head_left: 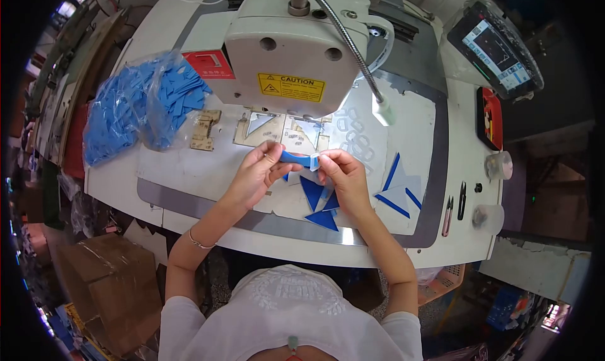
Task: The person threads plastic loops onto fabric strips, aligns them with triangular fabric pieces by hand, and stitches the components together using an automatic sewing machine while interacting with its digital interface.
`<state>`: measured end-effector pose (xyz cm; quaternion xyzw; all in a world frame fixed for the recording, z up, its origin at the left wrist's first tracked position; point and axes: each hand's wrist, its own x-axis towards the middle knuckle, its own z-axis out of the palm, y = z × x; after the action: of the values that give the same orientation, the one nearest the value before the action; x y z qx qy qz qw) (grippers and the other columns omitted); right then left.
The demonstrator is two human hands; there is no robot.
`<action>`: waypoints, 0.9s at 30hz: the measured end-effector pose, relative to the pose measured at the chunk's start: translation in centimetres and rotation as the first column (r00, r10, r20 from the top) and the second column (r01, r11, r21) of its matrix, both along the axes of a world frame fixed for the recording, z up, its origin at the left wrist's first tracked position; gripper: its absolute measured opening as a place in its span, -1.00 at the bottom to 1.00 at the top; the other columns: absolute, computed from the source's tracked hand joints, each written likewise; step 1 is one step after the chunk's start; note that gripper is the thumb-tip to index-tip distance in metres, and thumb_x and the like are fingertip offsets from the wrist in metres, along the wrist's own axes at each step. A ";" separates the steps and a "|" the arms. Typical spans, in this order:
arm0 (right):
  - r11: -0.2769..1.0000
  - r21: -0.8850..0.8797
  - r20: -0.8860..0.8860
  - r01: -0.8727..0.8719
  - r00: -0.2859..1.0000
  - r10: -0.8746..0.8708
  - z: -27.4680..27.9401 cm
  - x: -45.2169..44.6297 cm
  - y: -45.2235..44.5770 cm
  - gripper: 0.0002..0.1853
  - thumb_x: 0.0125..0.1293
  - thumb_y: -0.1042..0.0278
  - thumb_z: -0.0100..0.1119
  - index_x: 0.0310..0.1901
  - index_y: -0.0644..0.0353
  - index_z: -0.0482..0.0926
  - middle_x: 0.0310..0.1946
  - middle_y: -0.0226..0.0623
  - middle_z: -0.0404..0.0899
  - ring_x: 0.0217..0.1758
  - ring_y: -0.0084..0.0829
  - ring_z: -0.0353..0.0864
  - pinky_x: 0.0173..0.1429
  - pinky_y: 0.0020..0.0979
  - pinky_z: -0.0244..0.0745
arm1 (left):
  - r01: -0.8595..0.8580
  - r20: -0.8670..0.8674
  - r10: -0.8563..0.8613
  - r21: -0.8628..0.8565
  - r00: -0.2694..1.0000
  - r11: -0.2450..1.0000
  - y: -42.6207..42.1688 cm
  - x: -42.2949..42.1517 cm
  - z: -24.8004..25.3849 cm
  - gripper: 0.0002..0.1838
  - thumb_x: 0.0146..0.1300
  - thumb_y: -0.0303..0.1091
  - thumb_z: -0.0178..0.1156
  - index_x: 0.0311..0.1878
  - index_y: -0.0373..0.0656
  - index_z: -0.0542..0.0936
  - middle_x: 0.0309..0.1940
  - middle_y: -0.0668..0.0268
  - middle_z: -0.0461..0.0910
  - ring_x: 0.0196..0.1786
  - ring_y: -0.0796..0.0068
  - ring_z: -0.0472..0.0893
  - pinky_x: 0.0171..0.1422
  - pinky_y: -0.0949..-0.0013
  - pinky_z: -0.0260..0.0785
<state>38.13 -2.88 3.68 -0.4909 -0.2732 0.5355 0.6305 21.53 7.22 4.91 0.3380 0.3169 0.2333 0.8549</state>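
Note:
Between my two hands is a short blue strip (294, 160), with a small clear plastic ring (314, 162) at its right end. My left hand (257, 172) pinches the strip's left part between thumb and fingers. My right hand (343, 179) has its fingertips closed on the clear ring where it meets the strip. Just below the hands, several blue triangular pieces (324, 220) lie on the work plate. Beyond the hands are beige templates (258, 128) with triangular cut-outs, beneath the sewing machine head (283, 58).
A clear bag of blue strips (148, 103) lies at the left. Several clear rings (356, 140) are scattered right of the machine. A grey triangle with blue edging (398, 194) lies further right, near thread snips (448, 216), black tweezers (462, 201) and a control screen (498, 52).

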 end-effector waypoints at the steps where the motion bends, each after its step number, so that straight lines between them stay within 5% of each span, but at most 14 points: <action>1: 1.000 -0.003 -0.028 0.005 1.000 -0.005 -0.2 0.1 0.0 -0.86 0.31 0.39 0.10 -0.21 0.29 0.54 -0.44 -0.40 0.52 -0.44 -0.62 0.44 -0.34 -0.59 0.35 | 0.028 0.037 -0.026 -0.036 0.999 0.999 0.0 0.1 -0.4 -0.78 0.41 -0.24 -0.05 -0.08 -0.20 0.34 -0.15 0.07 0.58 -0.12 0.37 0.64 -0.04 0.59 0.53; 7: 0.998 0.018 -0.307 -0.058 0.950 0.061 -1.9 0.0 -0.3 -0.84 0.30 0.38 0.12 -0.20 0.30 0.53 -0.45 -0.39 0.52 -0.47 -0.63 0.42 -0.35 -0.60 0.34 | 0.092 0.055 -0.089 -0.043 0.994 0.995 -0.2 1.0 -0.6 -0.78 0.32 -0.31 0.11 -0.09 -0.23 0.43 -0.22 0.25 0.58 -0.14 0.46 0.63 -0.04 0.61 0.52; 10: 0.999 0.006 -0.056 0.037 0.998 -0.036 -1.3 -0.4 -0.2 -0.85 0.30 0.39 0.12 -0.21 0.30 0.56 -0.52 -0.41 0.54 -0.52 -0.68 0.41 -0.43 -0.65 0.30 | 0.161 -0.034 -0.158 0.121 0.987 0.980 0.1 1.0 -1.7 -0.77 0.27 -0.33 0.18 -0.11 -0.28 0.50 -0.21 0.27 0.59 -0.15 0.52 0.62 -0.02 0.62 0.50; 15: 0.973 0.029 0.235 0.228 0.945 -0.228 -0.4 -1.5 -0.4 -0.92 0.23 0.47 0.17 -0.31 0.28 0.51 -0.52 -0.41 0.55 -0.52 -0.66 0.48 -0.42 -0.61 0.37 | 0.171 -0.099 -0.159 0.131 0.982 0.977 -0.2 2.5 -1.0 -0.67 0.25 -0.36 0.20 0.03 -0.31 0.53 -0.20 0.29 0.58 -0.13 0.55 0.60 -0.01 0.58 0.49; 17: 0.950 0.096 0.486 0.297 0.819 -0.305 -0.2 -1.4 -0.5 -0.91 0.19 0.49 0.19 -0.35 0.27 0.48 -0.53 -0.40 0.55 -0.51 -0.64 0.51 -0.40 -0.59 0.41 | 0.175 -0.069 -0.163 0.221 0.984 0.960 -0.6 3.0 -0.6 -0.62 0.24 -0.35 0.21 0.09 -0.31 0.50 -0.14 0.27 0.56 -0.11 0.57 0.57 0.00 0.57 0.48; 19: 0.943 0.186 0.777 0.277 0.546 -0.314 -0.1 -0.9 -0.7 -0.89 0.15 0.51 0.21 -0.37 0.27 0.45 -0.53 -0.38 0.55 -0.48 -0.61 0.55 -0.37 -0.57 0.45 | 0.199 -0.059 -0.192 0.387 0.980 0.900 -1.2 3.3 -0.1 -0.58 0.26 -0.34 0.19 0.15 -0.31 0.46 -0.04 0.24 0.52 -0.10 0.59 0.55 0.02 0.56 0.47; 22: 0.928 0.303 0.817 0.215 0.443 -0.369 -0.5 -0.5 -0.7 -0.87 0.12 0.52 0.22 -0.38 0.26 0.44 -0.51 -0.34 0.56 -0.48 -0.58 0.57 -0.36 -0.55 0.47 | 0.230 -0.179 -0.152 0.609 0.972 0.759 -1.8 3.9 -0.1 -0.57 0.26 -0.33 0.19 0.15 -0.30 0.46 0.01 0.24 0.48 -0.07 0.60 0.51 0.05 0.55 0.45; 26: 0.947 0.224 0.616 0.232 0.719 -0.322 -0.3 0.1 -0.7 -0.88 0.14 0.52 0.21 -0.36 0.25 0.44 -0.44 -0.38 0.58 -0.45 -0.61 0.56 -0.33 -0.56 0.49 | 0.203 -0.094 -0.181 0.360 0.979 0.911 -0.9 4.0 -0.3 -0.67 0.22 -0.41 0.22 0.04 -0.31 0.56 -0.14 0.27 0.56 -0.14 0.63 0.55 -0.01 0.54 0.46; 27: 0.955 0.192 0.554 0.226 0.778 -0.295 -0.5 0.3 -0.8 -0.89 0.15 0.52 0.21 -0.33 0.25 0.45 -0.42 -0.38 0.58 -0.45 -0.62 0.56 -0.32 -0.56 0.49 | 0.146 -0.092 -0.116 0.458 0.989 0.877 -1.1 4.2 -0.5 -0.71 0.22 -0.45 0.21 0.01 -0.30 0.57 -0.21 0.31 0.59 -0.19 0.63 0.58 -0.04 0.57 0.46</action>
<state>38.44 -3.69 3.14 -0.6258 -0.4109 0.2526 0.6130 25.70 6.12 4.38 0.5600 0.2547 0.2333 0.7530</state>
